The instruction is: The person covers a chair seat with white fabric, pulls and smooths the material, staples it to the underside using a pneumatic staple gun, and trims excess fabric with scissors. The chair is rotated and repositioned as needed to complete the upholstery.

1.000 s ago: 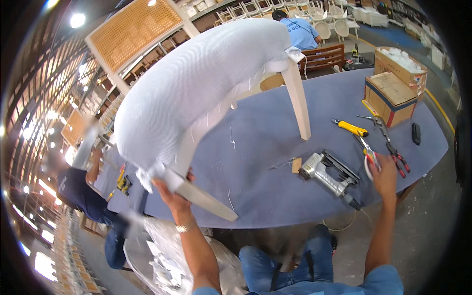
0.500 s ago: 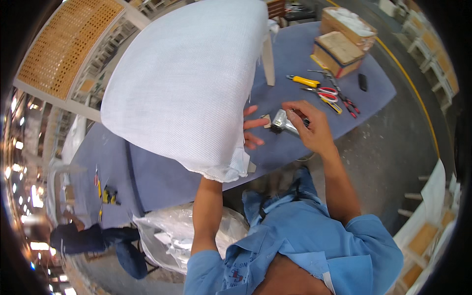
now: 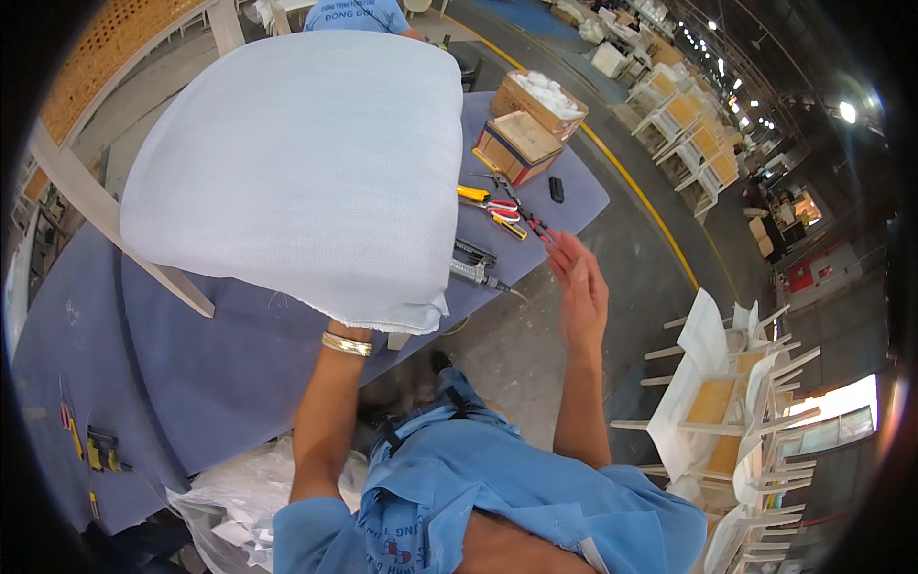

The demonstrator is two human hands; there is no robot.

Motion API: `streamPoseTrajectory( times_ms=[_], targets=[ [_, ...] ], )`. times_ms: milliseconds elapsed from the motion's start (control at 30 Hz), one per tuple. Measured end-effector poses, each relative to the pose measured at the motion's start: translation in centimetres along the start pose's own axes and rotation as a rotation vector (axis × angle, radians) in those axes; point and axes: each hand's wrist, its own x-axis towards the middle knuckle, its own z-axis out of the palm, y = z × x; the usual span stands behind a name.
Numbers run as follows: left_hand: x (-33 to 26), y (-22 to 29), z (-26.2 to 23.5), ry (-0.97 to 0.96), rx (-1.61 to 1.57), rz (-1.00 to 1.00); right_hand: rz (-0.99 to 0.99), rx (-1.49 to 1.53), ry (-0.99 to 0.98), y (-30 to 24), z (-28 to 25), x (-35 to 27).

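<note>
While aloft, right hand (image 3: 581, 292) near pliers (image 3: 541, 229)

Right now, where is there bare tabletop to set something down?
The widest bare patch of blue tabletop lies between the dark seam and the left forearm, on the near side of the white cushion. A smaller one lies between the small black object and the right corner. Right of the cushion is crowded: boxes, scissors, pliers, silver power tool.
</note>
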Motion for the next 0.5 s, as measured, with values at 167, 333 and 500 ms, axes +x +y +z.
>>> streamPoseTrajectory(
  times_ms=[167, 333, 500],
  targets=[
    [-0.2, -1.5, -0.4, 0.059, -0.072, 0.106, 0.207, 0.575, 0.007, 0.2, 10.4, 8.3],
    [0.8, -2.4, -0.4, 0.071, -0.111, 0.179, 0.125, 0.428, -0.133, 0.4, 16.0, 11.3],
    [1.8, -3.3, -0.5, 0.053, -0.161, 0.228, 0.175, 0.352, -0.133, 1.4, 15.5, 11.0]
  ],
)
